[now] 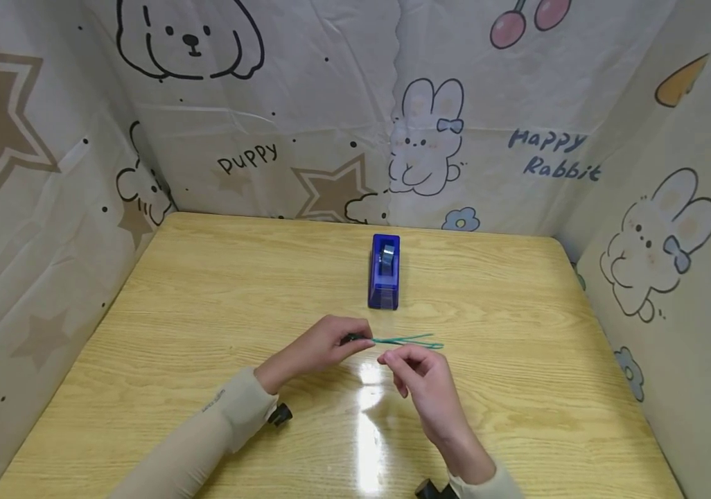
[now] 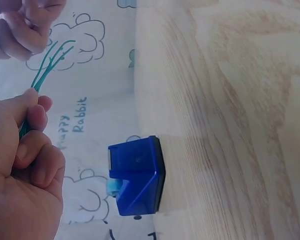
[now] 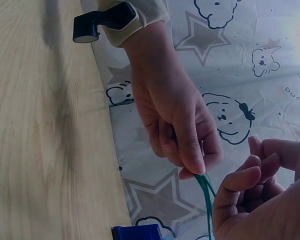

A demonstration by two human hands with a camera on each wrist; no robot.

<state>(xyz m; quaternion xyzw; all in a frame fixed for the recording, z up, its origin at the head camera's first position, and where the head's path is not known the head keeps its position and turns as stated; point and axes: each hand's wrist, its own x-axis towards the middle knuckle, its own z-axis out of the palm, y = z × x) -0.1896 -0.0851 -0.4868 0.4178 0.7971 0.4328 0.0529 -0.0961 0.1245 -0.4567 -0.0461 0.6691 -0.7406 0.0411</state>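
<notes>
My left hand (image 1: 339,339) pinches a small bunch of thin green string (image 1: 405,341) between thumb and fingers, above the table. The loose strands stick out to the right, and the rest is hidden inside the grip. In the left wrist view, the green string (image 2: 47,70) fans out beyond the thumb and index fingertip. My right hand (image 1: 424,388) is just below and right of the strands, its fingers loosely bent, with nothing seen in them. The right wrist view shows this right hand (image 3: 260,195) close beside the green string (image 3: 206,195).
A blue tape dispenser (image 1: 384,274) with a roll of clear tape stands on the wooden table (image 1: 237,277), beyond the hands. Printed cloth walls (image 1: 318,104) close in the back and both sides. Black wrist cameras (image 1: 280,414) are strapped at the sleeves.
</notes>
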